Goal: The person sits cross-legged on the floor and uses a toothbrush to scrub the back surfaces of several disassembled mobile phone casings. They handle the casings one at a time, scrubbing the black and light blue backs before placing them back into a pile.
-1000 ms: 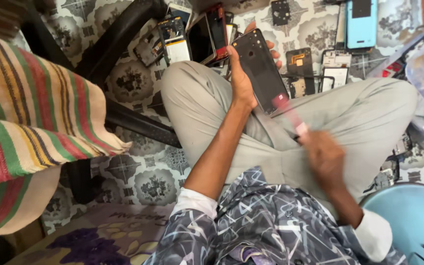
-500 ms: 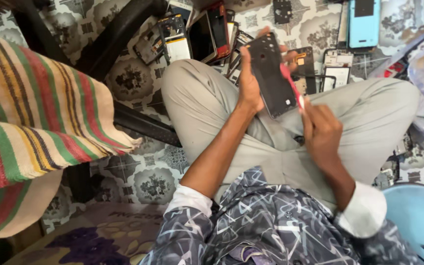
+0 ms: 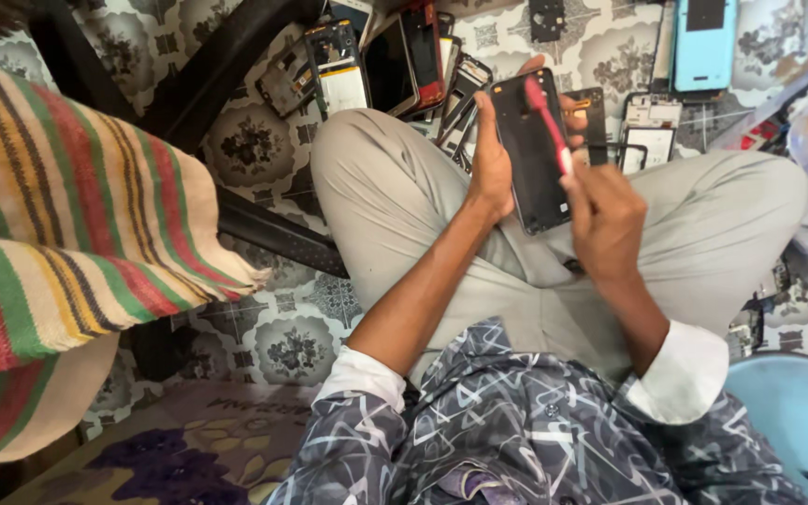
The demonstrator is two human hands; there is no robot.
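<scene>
The black phone body (image 3: 537, 150) stands tilted above the lap, the left hand (image 3: 493, 164) with its grip closed around one edge. The right hand (image 3: 605, 210) pinches a red brush (image 3: 544, 122) against it. A hard stroke could knock the phone onto the loose phone parts (image 3: 404, 65) on the floor (image 3: 264, 140).

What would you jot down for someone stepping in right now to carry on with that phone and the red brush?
Left hand: grips the black phone body, held above the lap.
Right hand: holds the red toothbrush-like brush, its head lying on the phone's upper part.
Around: more phones and frames lie on the patterned tile floor; a light blue phone back lies further off.
Done: brush is on the phone.
Left: cannot tell how much has been cleaned.
</scene>
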